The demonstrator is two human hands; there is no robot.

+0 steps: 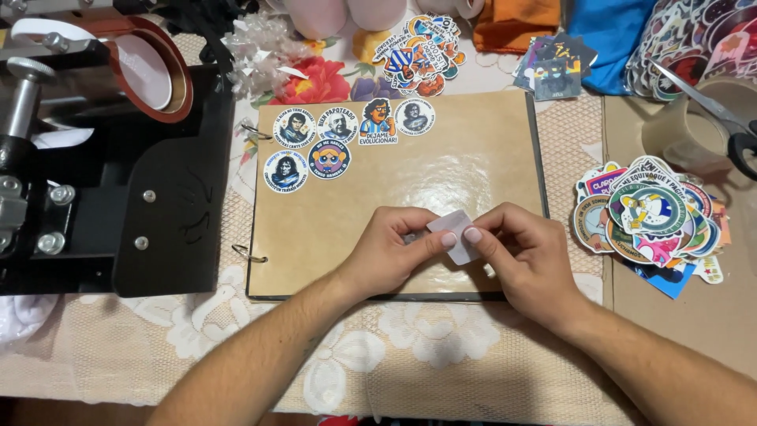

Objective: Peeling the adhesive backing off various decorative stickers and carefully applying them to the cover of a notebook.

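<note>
My left hand (394, 248) and my right hand (524, 252) meet over the lower middle of a glossy tan album page (355, 213). Both pinch a small white sticker (453, 234) between thumbs and fingertips, its blank backing side facing up. The page lies in a ring binder and carries several round portrait stickers (331, 134) in its upper left part. The rest of the page is bare.
A black press machine (102, 158) stands at the left. A pile of colourful stickers (650, 217) lies at the right, another sticker pile (422, 55) at the top. A tape roll (694, 122) and scissors (725, 118) sit at upper right on a lace tablecloth (394, 355).
</note>
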